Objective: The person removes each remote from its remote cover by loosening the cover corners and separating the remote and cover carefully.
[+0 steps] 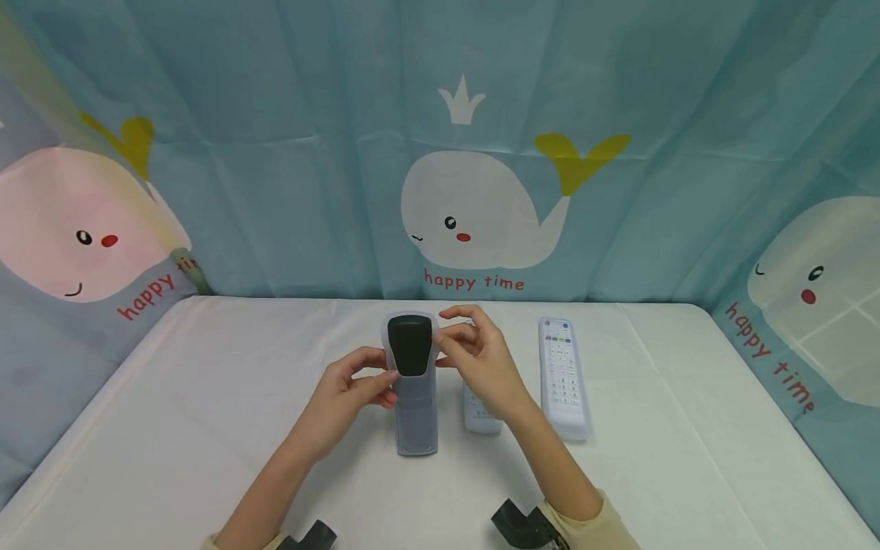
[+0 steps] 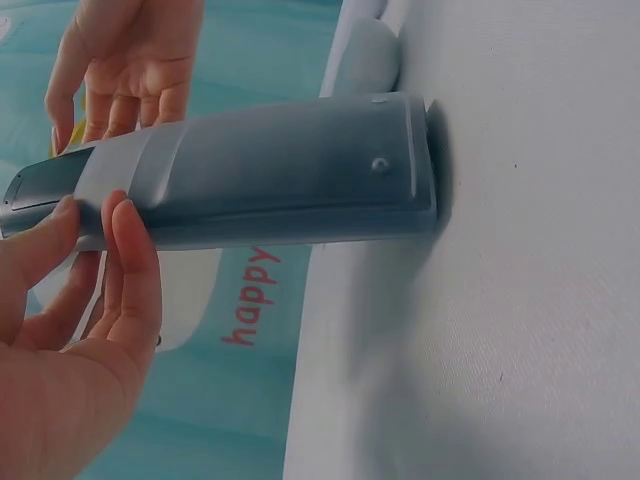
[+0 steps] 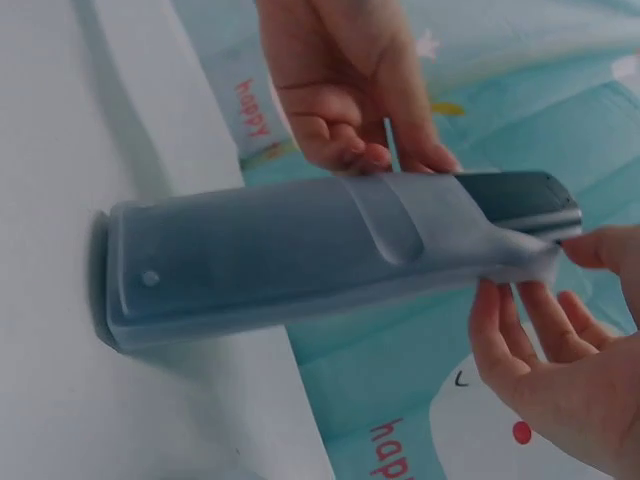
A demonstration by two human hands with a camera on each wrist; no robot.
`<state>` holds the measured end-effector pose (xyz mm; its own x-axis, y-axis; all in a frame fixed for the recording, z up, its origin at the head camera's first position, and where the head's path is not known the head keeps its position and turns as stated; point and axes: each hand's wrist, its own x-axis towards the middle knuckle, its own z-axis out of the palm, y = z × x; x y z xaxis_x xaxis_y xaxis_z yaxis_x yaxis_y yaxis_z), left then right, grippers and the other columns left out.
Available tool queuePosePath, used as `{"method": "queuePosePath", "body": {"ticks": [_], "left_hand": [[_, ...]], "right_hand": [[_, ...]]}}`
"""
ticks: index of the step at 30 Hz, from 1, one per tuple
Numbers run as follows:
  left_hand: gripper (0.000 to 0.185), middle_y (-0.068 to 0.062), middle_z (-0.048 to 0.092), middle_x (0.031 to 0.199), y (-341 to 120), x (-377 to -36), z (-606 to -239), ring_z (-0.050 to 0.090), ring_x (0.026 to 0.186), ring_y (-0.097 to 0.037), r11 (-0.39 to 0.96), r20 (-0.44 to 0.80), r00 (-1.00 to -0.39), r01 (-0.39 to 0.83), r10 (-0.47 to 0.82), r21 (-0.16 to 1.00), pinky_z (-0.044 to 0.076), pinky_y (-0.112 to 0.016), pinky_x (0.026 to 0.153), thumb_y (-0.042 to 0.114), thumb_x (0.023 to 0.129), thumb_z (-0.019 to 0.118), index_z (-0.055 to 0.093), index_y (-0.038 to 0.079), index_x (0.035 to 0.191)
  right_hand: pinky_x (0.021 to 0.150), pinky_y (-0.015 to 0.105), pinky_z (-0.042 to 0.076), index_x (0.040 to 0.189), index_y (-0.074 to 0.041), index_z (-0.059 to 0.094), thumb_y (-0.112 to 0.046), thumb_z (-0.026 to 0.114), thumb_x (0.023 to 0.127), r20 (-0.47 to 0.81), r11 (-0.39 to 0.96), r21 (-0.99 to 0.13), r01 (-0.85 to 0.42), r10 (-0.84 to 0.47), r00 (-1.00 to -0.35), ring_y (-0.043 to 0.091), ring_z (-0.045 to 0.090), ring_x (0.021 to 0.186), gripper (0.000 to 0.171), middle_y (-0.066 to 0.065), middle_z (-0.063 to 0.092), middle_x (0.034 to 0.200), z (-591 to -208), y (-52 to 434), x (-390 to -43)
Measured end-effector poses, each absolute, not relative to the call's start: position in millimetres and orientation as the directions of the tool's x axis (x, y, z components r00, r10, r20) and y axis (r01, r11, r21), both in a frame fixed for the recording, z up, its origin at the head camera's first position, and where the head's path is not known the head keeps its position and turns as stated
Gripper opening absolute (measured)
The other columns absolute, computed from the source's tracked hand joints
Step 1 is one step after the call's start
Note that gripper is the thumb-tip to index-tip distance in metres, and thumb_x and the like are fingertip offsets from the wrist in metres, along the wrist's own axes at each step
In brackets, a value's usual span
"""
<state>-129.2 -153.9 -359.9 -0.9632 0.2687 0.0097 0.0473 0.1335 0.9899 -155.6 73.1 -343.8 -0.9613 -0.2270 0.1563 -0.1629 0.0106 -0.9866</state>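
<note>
A dark remote control (image 1: 410, 344) stands upright over the table, most of it inside a translucent silicone cover (image 1: 417, 416). Its black upper end shows bare through the opening of the cover. In both wrist views the lower end of the cover (image 3: 150, 300) meets the white table. My left hand (image 1: 354, 384) holds the left edge at mid-height, thumb on the near face and fingers on the side. At the upper right, my right hand (image 1: 481, 359) pinches the cover's rim between thumb and fingers.
To the right lies a white remote in a clear cover (image 1: 564, 374), buttons up. A second white remote (image 1: 481, 416) lies partly hidden behind my right hand. A white cloth covers the table (image 1: 206, 428); a blue whale-print curtain (image 1: 309, 214) hangs behind it.
</note>
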Motion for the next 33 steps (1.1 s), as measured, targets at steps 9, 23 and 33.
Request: {"method": "queuePosePath", "body": {"ticks": [9,23,33], "left_hand": [[0.025,-0.02,0.071,0.109,-157.4,-128.9,-361.9,0.075,0.084,-0.018,0.154,0.04,-0.966,0.081,0.255,0.985,0.063,-0.029,0.083,0.006,0.101,0.07,0.064,-0.009,0.12],[0.014,-0.022,0.076,0.096,-158.1,-129.2,-361.0,0.076,0.077,-0.013,0.179,0.119,-0.973,0.155,0.2,0.972,0.064,-0.027,0.079,-0.003,0.098,0.071,0.073,-0.014,0.107],[0.01,-0.013,0.078,0.088,-153.8,-126.6,-359.2,0.076,0.077,-0.015,0.283,0.108,-0.986,0.14,0.126,0.949,0.063,-0.023,0.079,0.003,0.097,0.075,0.076,-0.006,0.102]], "right_hand": [[0.091,0.034,0.061,0.133,0.0,0.058,-0.004,0.079,0.093,0.06,0.136,-0.983,-0.123,-0.394,-0.917,0.022,0.069,0.107,0.045,0.015,0.07,0.119,-344.1,88.5,-160.1],[0.086,0.045,0.065,0.098,0.008,0.065,0.005,0.074,0.094,0.047,0.158,-0.977,-0.145,-0.503,-0.863,0.021,0.076,0.086,0.011,0.014,0.074,0.093,-355.1,93.9,-167.0],[0.085,0.044,0.065,0.09,0.004,0.067,0.002,0.072,0.097,0.058,0.25,-0.948,-0.198,-0.476,-0.878,0.019,0.075,0.086,0.009,0.012,0.071,0.091,-353.4,92.5,-162.9]]}}
